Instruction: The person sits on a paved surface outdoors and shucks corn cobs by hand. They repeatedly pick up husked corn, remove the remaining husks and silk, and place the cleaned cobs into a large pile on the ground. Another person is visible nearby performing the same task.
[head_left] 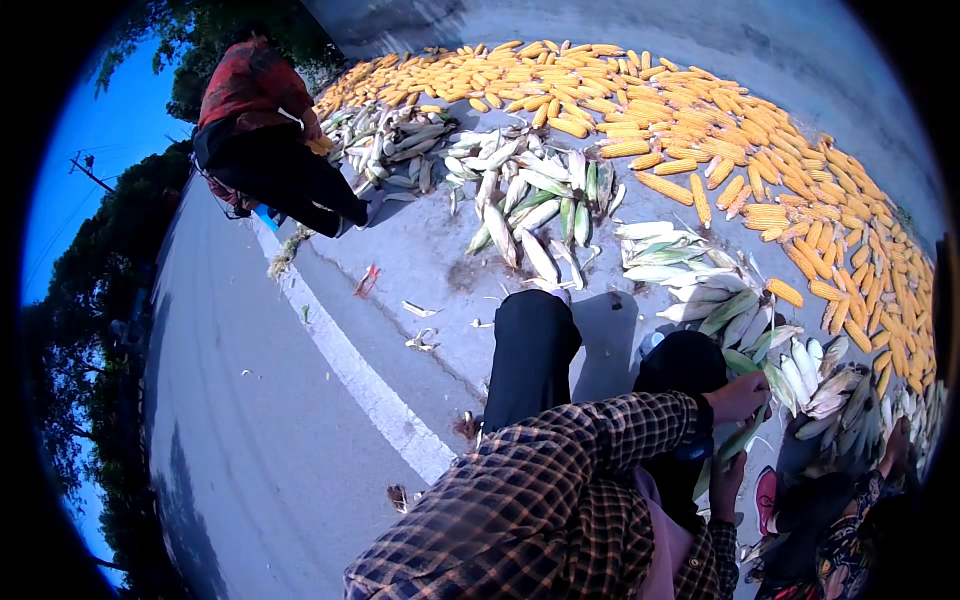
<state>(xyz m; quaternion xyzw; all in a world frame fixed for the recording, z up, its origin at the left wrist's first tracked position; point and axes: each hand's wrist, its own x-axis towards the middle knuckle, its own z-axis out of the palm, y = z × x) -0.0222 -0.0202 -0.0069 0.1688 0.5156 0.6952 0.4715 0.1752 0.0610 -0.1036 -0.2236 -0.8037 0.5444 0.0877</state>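
My left hand (738,397) reaches across in a checked sleeve, its fingers closed on a green-husked corn cob (740,438). Just below it, my right hand (727,487) grips the lower part of the same cob; its fingers are partly hidden. Green husk leaves hang about both hands. Beside my left hand lies a pile of unhusked corn (800,375) with pale husks. More unhusked corn (535,205) lies in heaps ahead of my knees.
Husked yellow cobs (700,110) spread in a wide band along the far and right side. A person in a red top (255,85) bends at the far left. Another person sits close by at right, with a red shoe (766,500). A white line (350,370) crosses the pavement.
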